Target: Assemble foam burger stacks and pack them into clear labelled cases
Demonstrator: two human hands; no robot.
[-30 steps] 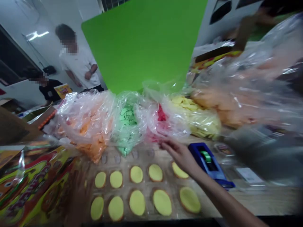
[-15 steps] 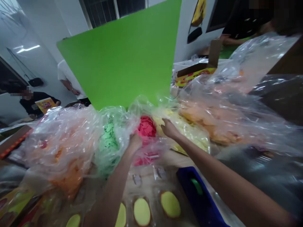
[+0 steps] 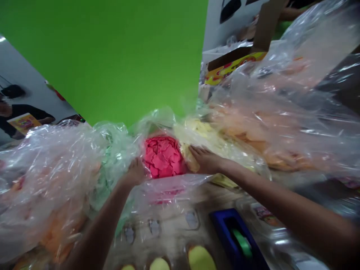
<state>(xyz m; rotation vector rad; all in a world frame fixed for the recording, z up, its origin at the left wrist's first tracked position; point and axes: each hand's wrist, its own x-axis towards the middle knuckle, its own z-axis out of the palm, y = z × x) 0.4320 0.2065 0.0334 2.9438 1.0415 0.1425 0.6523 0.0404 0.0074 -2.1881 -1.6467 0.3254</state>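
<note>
A clear plastic bag [image 3: 165, 186] with its mouth spread wide holds a pile of pinkish-red flat pieces [image 3: 164, 157]. My left hand [image 3: 136, 171] is closed on the left side of the bag's mouth, its fingers slightly blurred. Opposite it, my right hand [image 3: 205, 160] grips the right side, fingers laid along the film and thumb hidden. Between both hands the front edge of the film is stretched. Pale yellow pieces in another bag [image 3: 227, 142] lie right beside my right hand. A bag of green pieces [image 3: 108, 165] stands left of my left hand.
A tall green panel [image 3: 126, 63] rises behind the bags. Orange pieces in large bags [image 3: 258, 146] fill the right, and another orange bag [image 3: 56, 195] the left. Near me are a blue tape dispenser [image 3: 239, 240] and clear packaging with yellow ovals [image 3: 200, 258]. A person [image 3: 28, 114] is at far left.
My hands have moved apart, and the mouth of the bag is wider, so more pinkish-red pieces show. My right hand has come down slightly. The head view has tilted lower.
</note>
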